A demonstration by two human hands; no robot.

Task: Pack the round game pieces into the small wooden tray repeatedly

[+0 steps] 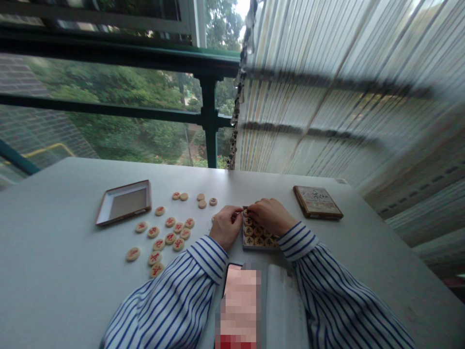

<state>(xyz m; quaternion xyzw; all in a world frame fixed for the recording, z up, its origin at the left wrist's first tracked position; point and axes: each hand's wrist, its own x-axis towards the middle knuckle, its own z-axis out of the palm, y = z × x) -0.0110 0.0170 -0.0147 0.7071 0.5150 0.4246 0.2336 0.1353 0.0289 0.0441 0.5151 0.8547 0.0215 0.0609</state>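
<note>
A small tray (245, 245) holding rows of round wooden game pieces with dark characters lies on the white table (54, 271) in front of me. My left hand (225, 226) rests at the tray's left edge, fingers curled and pinched at its far corner. My right hand (271, 215) lies over the tray's far right part, fingers bent down onto the pieces. Both hands meet at the tray's top corner; what sits between the fingertips is too small to name. Both sleeves are blue-striped.
Several loose round pieces with red characters (165, 238) lie scattered left of the hands, a few more (201, 200) farther back. An open box half (124, 202) sits at the left, a closed lid with a picture (317, 201) at the right. A window railing (210, 121) and blinds (345, 97) stand behind.
</note>
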